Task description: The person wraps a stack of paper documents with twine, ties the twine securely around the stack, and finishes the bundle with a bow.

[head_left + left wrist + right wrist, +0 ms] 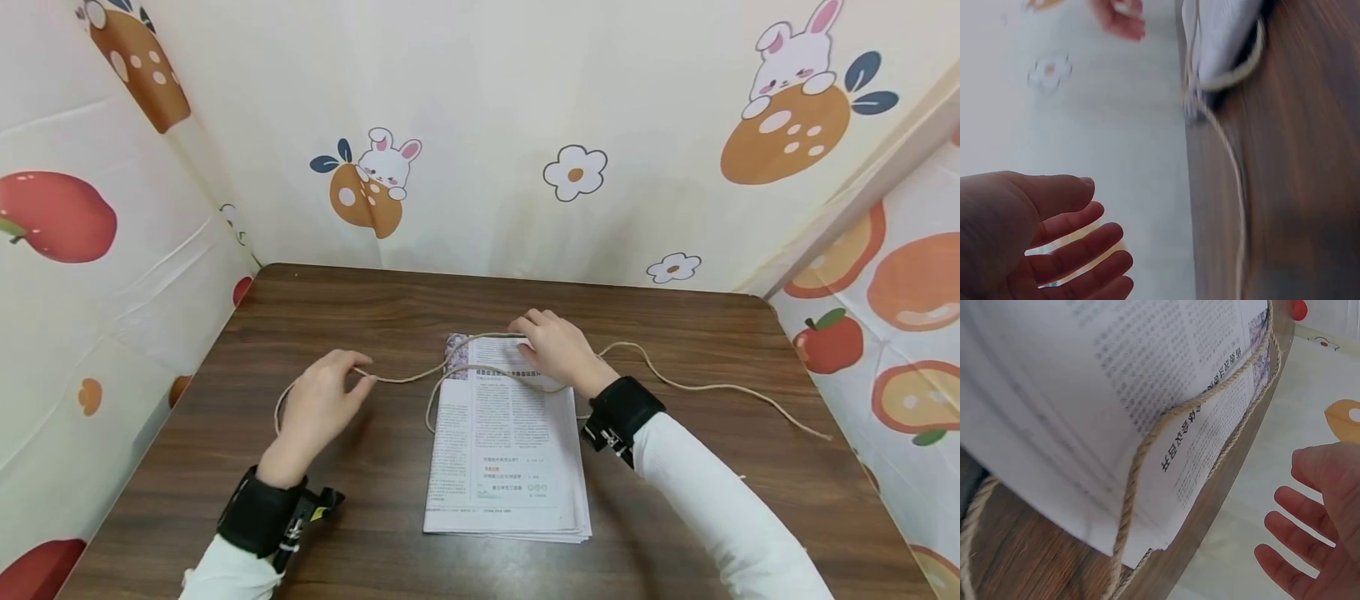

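A folded stack of newspaper [510, 467] lies on the wooden table. Thin tan twine [405, 380] runs across its upper part, one loop over the printed face and another strand along the far edge. My left hand [318, 408] hovers left of the paper, overlapping the twine in the head view. Its fingers [1088, 250] are spread and loosely bent in the left wrist view, apart from the twine. Above the paper's top right corner is my right hand [558, 350]. The right wrist view shows its relaxed fingers [1297, 547] apart from the twine [1137, 464], gripping nothing.
One twine end [817, 434] trails across the table [675, 483] toward the right edge. Behind the table hangs a pale cloth [480, 100] printed with rabbits and flowers. Fruit-printed cloths [900, 333] line both sides. Black camera straps [626, 408] circle both wrists.
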### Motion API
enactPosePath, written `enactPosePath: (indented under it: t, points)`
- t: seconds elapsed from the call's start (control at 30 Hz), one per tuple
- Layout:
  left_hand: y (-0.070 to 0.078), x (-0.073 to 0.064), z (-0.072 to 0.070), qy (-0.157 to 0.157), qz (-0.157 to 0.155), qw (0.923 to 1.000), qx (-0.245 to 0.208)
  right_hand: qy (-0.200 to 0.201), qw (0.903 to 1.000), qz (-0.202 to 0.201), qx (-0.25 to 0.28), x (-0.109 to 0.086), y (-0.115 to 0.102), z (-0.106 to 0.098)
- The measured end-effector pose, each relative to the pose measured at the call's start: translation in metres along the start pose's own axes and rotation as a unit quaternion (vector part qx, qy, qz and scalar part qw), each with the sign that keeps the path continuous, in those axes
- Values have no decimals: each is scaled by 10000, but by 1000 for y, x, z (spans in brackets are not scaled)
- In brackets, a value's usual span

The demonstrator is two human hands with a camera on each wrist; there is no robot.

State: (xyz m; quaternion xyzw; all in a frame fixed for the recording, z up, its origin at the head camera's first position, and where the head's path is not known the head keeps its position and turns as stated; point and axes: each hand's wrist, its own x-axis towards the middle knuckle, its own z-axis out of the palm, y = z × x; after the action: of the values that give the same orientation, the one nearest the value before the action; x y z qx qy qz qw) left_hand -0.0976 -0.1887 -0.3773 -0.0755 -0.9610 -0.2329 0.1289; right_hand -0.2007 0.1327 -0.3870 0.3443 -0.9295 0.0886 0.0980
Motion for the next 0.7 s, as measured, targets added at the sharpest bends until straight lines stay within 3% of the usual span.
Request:
enactPosePath:
  t: [0.3, 0.53, 0.7]
  points:
    - [48, 33, 34, -538, 785, 9952, 207, 246, 9991, -271, -215, -18, -2, -2]
    - [65, 55, 55, -902, 1263, 9877, 207, 245, 9985, -420, -252, -31, -8, -4]
    - [73, 69, 68, -1184, 1355, 9831, 341, 199, 9984, -481, -229, -41, -14, -3]
